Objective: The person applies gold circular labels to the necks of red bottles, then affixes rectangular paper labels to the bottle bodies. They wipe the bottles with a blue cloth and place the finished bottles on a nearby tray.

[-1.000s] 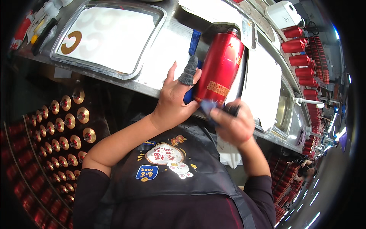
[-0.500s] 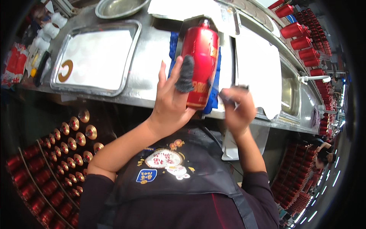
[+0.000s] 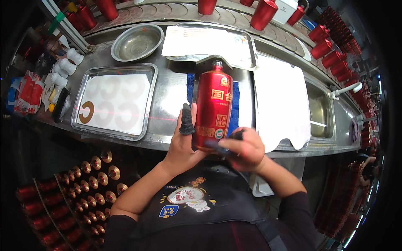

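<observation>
A glossy red bottle (image 3: 214, 106) with gold print lies with its neck pointing away, over a blue cloth (image 3: 235, 104). My left hand (image 3: 182, 144) holds it at the lower left, fingers along its side and thumb by the base; one finger wears a black finger cover. My right hand (image 3: 247, 150) is closed at the bottle's lower right edge, black on its fingertips too. Something dark and smeared by motion shows at those fingers; its kind cannot be made out.
Left is a steel tray (image 3: 153, 90) holding white backing paper with one gold C-shaped sticker (image 3: 86, 112). A metal bowl (image 3: 137, 42), white sheets (image 3: 281, 104) and a sink (image 3: 321, 104) surround the work spot. Red bottles (image 3: 264, 14) stand on a conveyor (image 3: 167, 16) behind.
The view has tilted up, showing more conveyor. My right hand has come in from the right to the bottle's lower end. The bottle's printed front now faces up more fully.
</observation>
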The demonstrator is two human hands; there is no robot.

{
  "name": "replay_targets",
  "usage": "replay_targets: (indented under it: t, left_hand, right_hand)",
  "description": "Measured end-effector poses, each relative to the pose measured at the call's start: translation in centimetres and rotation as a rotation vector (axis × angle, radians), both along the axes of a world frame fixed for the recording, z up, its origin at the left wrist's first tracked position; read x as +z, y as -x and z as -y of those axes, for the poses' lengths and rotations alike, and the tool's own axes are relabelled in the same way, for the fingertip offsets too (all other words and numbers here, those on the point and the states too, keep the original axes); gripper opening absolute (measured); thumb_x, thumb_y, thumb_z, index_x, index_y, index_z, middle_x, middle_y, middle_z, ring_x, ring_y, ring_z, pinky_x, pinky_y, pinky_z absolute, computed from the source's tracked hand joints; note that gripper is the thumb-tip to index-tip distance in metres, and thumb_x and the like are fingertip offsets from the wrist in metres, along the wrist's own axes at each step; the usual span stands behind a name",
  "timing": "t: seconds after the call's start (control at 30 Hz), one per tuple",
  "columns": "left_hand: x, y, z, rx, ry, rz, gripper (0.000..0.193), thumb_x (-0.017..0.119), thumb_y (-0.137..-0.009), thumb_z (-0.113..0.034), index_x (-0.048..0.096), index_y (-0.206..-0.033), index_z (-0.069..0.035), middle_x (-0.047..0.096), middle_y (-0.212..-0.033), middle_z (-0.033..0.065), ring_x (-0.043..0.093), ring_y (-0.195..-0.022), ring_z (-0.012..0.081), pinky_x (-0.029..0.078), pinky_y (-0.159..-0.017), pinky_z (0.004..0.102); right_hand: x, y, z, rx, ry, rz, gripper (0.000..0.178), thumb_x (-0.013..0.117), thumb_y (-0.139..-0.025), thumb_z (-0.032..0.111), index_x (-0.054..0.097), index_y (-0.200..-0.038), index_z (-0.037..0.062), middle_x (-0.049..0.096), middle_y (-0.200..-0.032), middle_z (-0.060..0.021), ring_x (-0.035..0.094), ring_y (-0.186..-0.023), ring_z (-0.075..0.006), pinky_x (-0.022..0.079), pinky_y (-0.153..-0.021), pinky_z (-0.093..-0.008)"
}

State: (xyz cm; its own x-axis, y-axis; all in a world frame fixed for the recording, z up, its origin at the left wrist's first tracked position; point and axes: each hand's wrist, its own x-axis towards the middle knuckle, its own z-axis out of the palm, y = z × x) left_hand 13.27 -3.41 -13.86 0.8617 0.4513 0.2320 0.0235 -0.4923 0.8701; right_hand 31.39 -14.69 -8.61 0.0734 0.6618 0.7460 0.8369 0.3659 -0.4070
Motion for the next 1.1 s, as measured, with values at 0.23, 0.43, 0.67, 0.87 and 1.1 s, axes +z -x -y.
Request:
replay_targets:
  t: [0.23,0.43,0.67,0.87,1.1]
  left_hand:
    - [-0.6,0.7,-0.9,-0.054,-0.127,-0.091,0.108,0.084,-0.076,-0.032,0.020,-0.156,0.002,0.025,-0.160,0.0257,0.029,-0.145,0.0441,0.012,-0.121,0.0564]
    - [-0.4,0.5,-1.7,-0.102,-0.370,-0.041,0.100,0.079,-0.080,-0.035,0.023,-0.155,0.002,0.037,-0.156,0.0237,0.030,-0.147,0.0396,-0.003,-0.118,0.0650]
    - [-0.1,-0.4,-0.4,0.016,-0.472,-0.001,0.108,0.085,-0.075,-0.035,0.023,-0.155,0.002,0.037,-0.154,0.0274,0.035,-0.145,0.0409,0.002,-0.118,0.0638]
    - [0.5,-0.5,-0.8,-0.126,-0.434,-0.091,0.114,0.090,-0.065,-0.042,0.030,-0.152,0.000,0.038,-0.155,0.0231,0.033,-0.147,0.0405,-0.003,-0.116,0.0660]
    - [-0.4,0.1,-2.5,-0.123,-0.434,-0.319,0.111,0.086,-0.068,-0.051,0.032,-0.151,-0.002,0.035,-0.156,0.0208,0.014,-0.152,0.0422,-0.007,-0.114,0.0680]
  right_hand:
    - [0.9,-3.4,-3.8,-0.295,-0.114,0.042,0.017,0.077,-0.077,0.005,0.069,-0.092,0.0058,0.059,-0.073,-0.0059,0.058,-0.063,-0.0200,0.050,-0.060,-0.0308]
    - [-0.1,0.5,0.0,-0.026,0.151,-0.283,0.018,0.073,-0.074,0.002,0.070,-0.091,0.0076,0.060,-0.073,-0.0047,0.062,-0.068,-0.0199,0.053,-0.067,-0.0335]
    - [-1.4,2.0,2.3,0.001,-0.185,0.193,0.019,0.076,-0.072,0.004,0.067,-0.088,0.0090,0.048,-0.064,-0.0029,0.057,-0.062,-0.0179,0.050,-0.063,-0.0259]
    - [-2.1,-0.6,1.6,-0.389,-0.127,-0.368,0.013,0.070,-0.082,-0.001,0.068,-0.095,0.0018,0.061,-0.072,-0.0087,0.062,-0.065,-0.0184,0.051,-0.062,-0.0279]
    - [-6.8,5.0,4.9,-0.378,0.156,-0.863,0.013,0.074,-0.089,0.009,0.068,-0.097,0.0008,0.067,-0.079,-0.0070,0.063,-0.068,-0.0156,0.051,-0.065,-0.0274]
